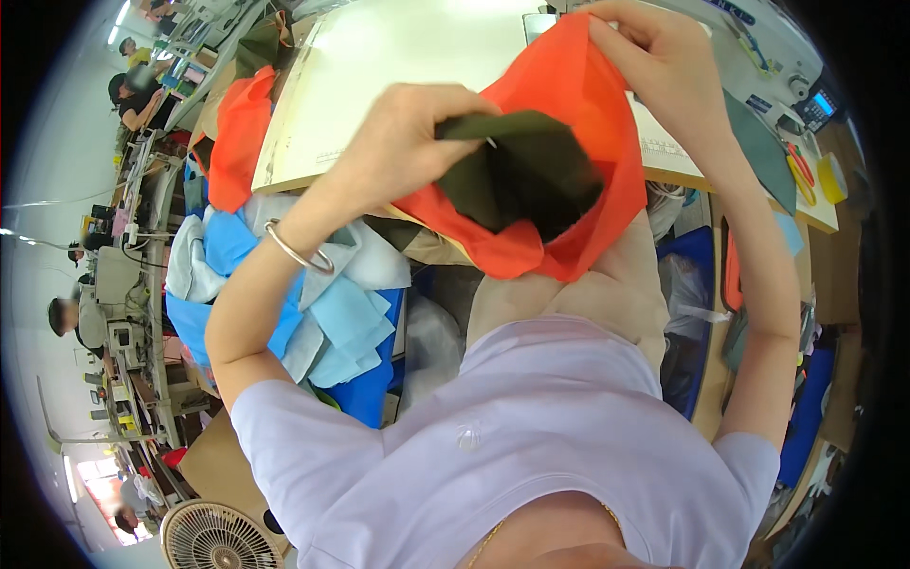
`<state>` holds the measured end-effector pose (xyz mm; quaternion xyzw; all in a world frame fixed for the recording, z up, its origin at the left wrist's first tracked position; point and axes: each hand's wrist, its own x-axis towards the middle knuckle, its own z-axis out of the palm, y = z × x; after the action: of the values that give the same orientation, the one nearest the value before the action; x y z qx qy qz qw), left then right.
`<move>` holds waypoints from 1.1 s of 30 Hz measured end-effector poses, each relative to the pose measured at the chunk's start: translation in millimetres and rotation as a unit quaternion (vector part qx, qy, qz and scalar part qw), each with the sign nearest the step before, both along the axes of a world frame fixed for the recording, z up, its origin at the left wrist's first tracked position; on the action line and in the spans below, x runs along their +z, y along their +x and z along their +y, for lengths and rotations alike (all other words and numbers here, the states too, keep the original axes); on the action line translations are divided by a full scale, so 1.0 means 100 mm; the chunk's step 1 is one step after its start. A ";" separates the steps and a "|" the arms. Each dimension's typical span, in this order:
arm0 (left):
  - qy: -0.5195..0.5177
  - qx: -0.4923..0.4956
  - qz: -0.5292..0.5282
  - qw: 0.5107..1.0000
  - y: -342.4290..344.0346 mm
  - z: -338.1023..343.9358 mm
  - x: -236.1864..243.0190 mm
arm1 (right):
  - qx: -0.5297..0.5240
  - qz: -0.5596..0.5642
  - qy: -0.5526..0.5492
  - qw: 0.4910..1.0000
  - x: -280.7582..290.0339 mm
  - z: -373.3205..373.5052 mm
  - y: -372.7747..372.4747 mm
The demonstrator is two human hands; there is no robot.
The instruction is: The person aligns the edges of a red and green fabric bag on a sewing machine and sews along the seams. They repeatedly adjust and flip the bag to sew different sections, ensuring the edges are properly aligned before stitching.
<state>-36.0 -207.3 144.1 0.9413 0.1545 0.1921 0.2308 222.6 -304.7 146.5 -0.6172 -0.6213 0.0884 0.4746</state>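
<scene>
My left hand [403, 137] is closed on the edge of a dark green cloth piece [512, 171], pinching it between thumb and fingers. Around and behind this lies an orange-red cloth [611, 142], and the two form an open, pouch-like shape; whether they are sewn together I cannot tell. Higher up, my right hand [659, 62] grips the orange-red cloth by its upper corner. The fabric hangs over the near edge of the white worktable [408, 47] and above my lap.
Blue and grey cloth pieces [332, 313] are heaped at my left, below another orange-red cloth [242, 133]. At right are a sewing machine [782, 62], scissors [804, 171] and a yellow tape roll [832, 178]. A fan [220, 536] stands lower left. Several people work farther left.
</scene>
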 end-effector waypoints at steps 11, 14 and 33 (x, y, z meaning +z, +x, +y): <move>-0.593 -0.113 -0.283 0.745 -0.49 0.10 0.31 | 0.402 0.191 -0.059 0.894 -0.44 0.24 -0.82; -0.513 -0.041 -0.377 0.770 -0.97 0.49 0.51 | 0.369 0.074 -0.076 0.923 -0.64 0.21 -0.69; -0.208 0.489 -0.029 0.846 -2.22 1.58 -0.70 | 0.372 0.276 -0.147 0.874 -0.21 -0.14 -0.85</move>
<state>-257.9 -49.3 74.4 0.6675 0.6246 0.2706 0.3019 137.1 -318.9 125.6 -0.3532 -0.6288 0.5153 0.4629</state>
